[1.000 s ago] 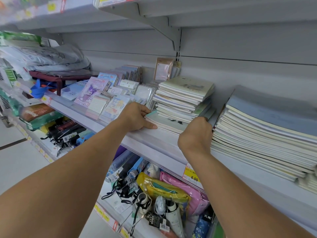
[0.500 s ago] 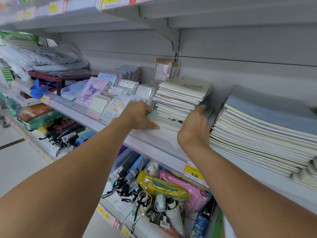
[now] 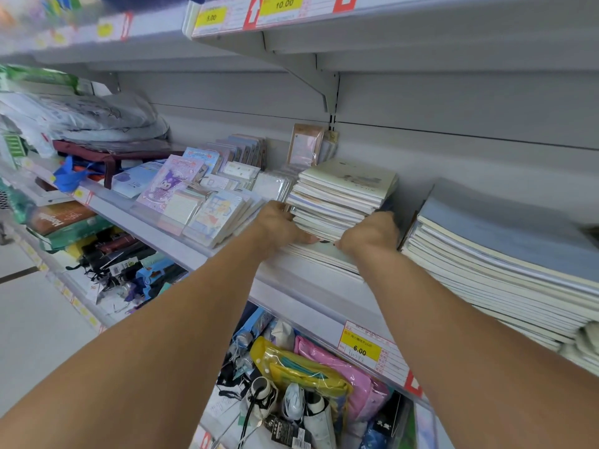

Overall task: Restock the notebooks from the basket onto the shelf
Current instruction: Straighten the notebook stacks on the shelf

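A grey shop shelf [image 3: 311,286] carries a pale stack of notebooks [image 3: 343,196] beside a larger pile [image 3: 505,254]. The left hand [image 3: 278,225] and right hand [image 3: 369,234] grip the stack's sides.

Yellow price tag [image 3: 359,350] reads 6.00. Below it lie a pink pouch [image 3: 353,380] and a yellow pouch [image 3: 291,367], touching. Sticker packs [image 3: 181,186] stand left; folded umbrellas [image 3: 116,257] lie lower left.

Two bare forearms, no sleeves, left hand [image 3: 278,226], right hand [image 3: 369,234]
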`<move>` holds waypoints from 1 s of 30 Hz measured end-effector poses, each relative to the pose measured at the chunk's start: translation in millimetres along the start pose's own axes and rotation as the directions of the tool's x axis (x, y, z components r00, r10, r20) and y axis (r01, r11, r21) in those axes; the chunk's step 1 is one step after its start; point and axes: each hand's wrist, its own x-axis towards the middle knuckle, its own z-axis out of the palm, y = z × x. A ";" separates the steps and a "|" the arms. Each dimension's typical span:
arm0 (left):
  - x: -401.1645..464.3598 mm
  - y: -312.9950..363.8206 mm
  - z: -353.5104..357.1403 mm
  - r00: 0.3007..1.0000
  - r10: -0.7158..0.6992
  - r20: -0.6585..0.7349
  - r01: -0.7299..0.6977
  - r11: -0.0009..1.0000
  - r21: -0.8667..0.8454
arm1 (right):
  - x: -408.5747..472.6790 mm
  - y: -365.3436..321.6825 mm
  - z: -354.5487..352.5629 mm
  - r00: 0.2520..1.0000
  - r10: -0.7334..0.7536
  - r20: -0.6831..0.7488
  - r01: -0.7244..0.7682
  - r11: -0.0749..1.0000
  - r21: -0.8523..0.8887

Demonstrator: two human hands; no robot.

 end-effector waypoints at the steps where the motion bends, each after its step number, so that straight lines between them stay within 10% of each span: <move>1: 2.9 -0.6 2.3 1.000 -0.003 -0.003 0.003 1.000 -0.028 | 1.4 2.8 2.7 1.000 0.003 -0.029 -0.003 1.000 0.007; 27: 17.0 -19.0 8.7 0.988 0.090 -0.125 -0.108 0.984 -0.141 | -2.9 15.0 19.3 0.973 0.048 -0.224 0.000 0.978 0.209; 30: 18.5 -22.0 9.0 0.973 0.170 -0.159 -0.165 0.985 0.042 | -1.4 14.3 20.0 0.979 0.067 -0.194 -0.020 0.972 0.235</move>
